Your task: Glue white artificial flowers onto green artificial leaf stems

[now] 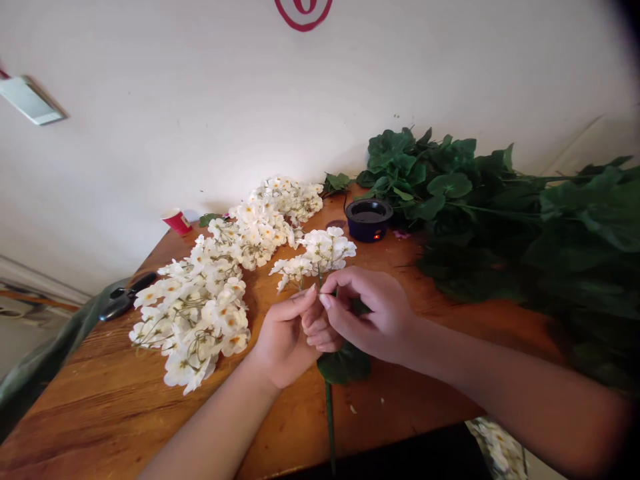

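My left hand (285,337) and my right hand (367,310) meet over the wooden table (100,400), both pinched on one artificial flower stem (329,413). White blossoms (320,253) top the stem just beyond my fingertips. A green leaf (344,365) hangs on the stem under my hands, and the stem's lower end runs off the table's near edge. To the left of my hands lies a long pile of white flower sprays (215,280).
A heap of green leafy stems (500,207) fills the right side of the table. A small dark pot with a red light (369,219) stands at the back. A red cup (177,221) and black-handled scissors (123,299) lie left. A wall is close behind.
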Available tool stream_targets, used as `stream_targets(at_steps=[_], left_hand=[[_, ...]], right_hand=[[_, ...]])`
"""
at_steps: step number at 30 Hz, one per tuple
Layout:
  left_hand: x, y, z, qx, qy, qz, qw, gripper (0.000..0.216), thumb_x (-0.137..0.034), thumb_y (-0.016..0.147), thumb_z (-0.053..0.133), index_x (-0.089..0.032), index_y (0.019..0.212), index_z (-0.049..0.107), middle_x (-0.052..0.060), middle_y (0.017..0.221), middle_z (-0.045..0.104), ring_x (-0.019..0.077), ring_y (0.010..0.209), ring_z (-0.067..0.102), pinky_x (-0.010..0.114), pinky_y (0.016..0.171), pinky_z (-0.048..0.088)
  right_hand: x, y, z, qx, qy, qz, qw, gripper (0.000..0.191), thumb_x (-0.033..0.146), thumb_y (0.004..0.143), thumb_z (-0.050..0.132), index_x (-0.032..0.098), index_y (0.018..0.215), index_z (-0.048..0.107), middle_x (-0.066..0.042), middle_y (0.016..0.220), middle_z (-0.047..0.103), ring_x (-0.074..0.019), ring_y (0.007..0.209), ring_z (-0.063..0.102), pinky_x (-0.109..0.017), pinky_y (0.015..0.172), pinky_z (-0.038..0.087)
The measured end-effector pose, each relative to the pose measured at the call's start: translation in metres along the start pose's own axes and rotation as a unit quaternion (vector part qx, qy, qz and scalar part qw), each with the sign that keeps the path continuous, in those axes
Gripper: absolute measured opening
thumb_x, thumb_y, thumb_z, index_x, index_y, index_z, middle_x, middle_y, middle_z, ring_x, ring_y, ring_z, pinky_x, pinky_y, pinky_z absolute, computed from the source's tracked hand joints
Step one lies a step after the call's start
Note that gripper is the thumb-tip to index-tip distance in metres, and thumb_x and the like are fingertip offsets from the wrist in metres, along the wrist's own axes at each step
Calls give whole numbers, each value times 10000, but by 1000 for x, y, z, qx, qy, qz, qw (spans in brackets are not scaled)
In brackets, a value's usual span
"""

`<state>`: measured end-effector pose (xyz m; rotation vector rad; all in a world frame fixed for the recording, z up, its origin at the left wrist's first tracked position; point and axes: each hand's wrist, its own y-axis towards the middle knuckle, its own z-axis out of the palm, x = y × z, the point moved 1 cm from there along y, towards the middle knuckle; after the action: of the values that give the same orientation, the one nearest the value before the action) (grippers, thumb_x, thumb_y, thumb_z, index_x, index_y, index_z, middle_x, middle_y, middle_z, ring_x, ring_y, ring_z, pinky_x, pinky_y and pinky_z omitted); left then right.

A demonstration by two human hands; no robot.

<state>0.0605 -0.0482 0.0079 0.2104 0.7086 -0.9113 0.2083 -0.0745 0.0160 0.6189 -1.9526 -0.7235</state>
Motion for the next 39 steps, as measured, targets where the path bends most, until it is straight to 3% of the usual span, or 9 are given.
stream_targets(at_steps=[27,39], left_hand=[[4,0,-2,47,-7,11,999,412,-325,871,610,-150,522,478,-40,504,284,92,479,257,237,517,238],[5,0,-1,66,0,12,998,409,-324,874,610,-153,523,487,-43,487,273,89,470,253,232,511,246]], right_hand=[[2,-1,-1,-5,52,-3,999,93,210,864,601,195,953,574,87,563,474,-49,462,438,-181,470,341],[1,0,-3,9,41,-4,999,11,197,866,581,192,875,579,74,579,490,-53,483,440,-191,497,342]])
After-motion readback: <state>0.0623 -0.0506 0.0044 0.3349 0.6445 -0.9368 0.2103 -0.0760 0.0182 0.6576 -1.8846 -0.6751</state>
